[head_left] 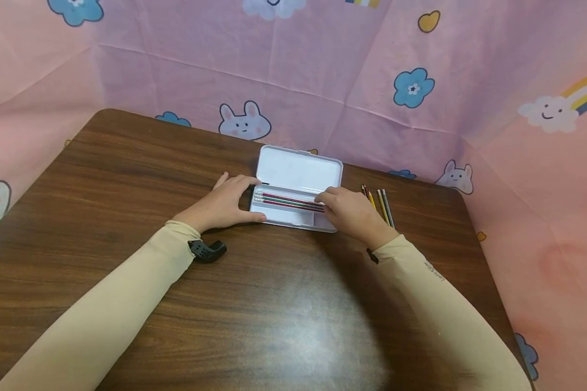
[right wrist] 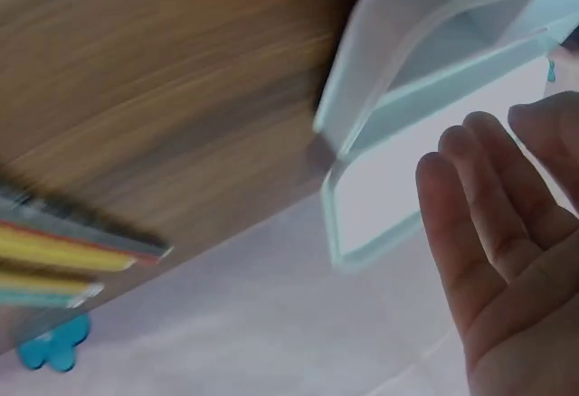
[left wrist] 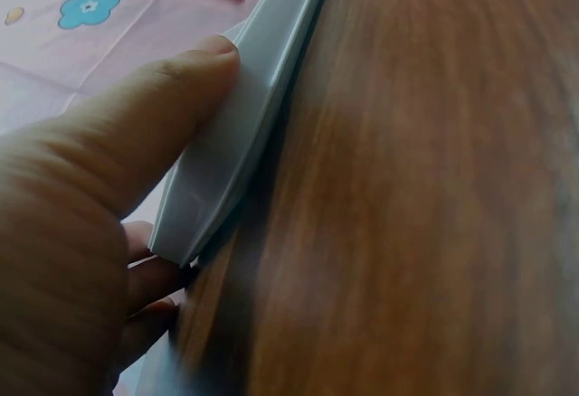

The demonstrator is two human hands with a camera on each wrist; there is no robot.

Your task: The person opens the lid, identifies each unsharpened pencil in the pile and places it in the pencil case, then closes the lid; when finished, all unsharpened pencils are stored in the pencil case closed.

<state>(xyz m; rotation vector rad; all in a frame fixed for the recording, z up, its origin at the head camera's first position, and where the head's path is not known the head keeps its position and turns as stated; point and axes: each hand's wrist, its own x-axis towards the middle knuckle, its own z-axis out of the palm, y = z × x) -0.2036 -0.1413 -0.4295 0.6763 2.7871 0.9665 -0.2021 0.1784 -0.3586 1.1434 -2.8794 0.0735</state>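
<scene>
An open white pencil case (head_left: 281,214) lies on the table with its lid (head_left: 299,168) tipped back. Inside, several pencils (head_left: 286,201) lie lengthwise, red and green among their colours. My left hand (head_left: 227,202) holds the case's left end; in the left wrist view the thumb (left wrist: 194,75) presses the front wall and the fingers curl behind the end. Over the right end of the case is my right hand (head_left: 352,210), covering the pencils' right ends. Its fingers (right wrist: 484,206) look loosely bent in the right wrist view, with nothing seen between them.
More pencils (head_left: 386,205) lie on the brown wooden table (head_left: 215,315), just right of the case and partly behind my right hand. A pink and purple patterned cloth (head_left: 323,70) hangs along the table's far and right edges.
</scene>
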